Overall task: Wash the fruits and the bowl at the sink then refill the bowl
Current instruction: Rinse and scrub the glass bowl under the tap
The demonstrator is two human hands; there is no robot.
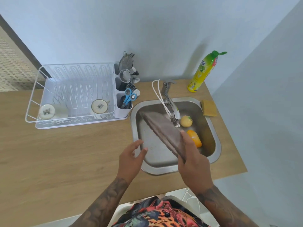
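Observation:
My right hand (193,159) grips the near rim of a brown bowl (162,130) and holds it tilted on edge over the steel sink (213,130), its underside towards me. Apart from the bowl, at the sink's left rim, my left hand (131,156) hovers with fingers spread and holds nothing. Two fruits lie in the basin to the right of the bowl: a pale yellow round fruit (186,121) under the tap (170,104) and an orange fruit (195,140), partly hidden by my right hand. I cannot tell if water runs.
A white dish rack (75,95) with two upturned mugs stands on the wooden counter at the left, its cutlery holder (124,102) with blue scissors beside the sink. A yellow dish soap bottle (203,72) and a sponge (209,108) sit at the back right.

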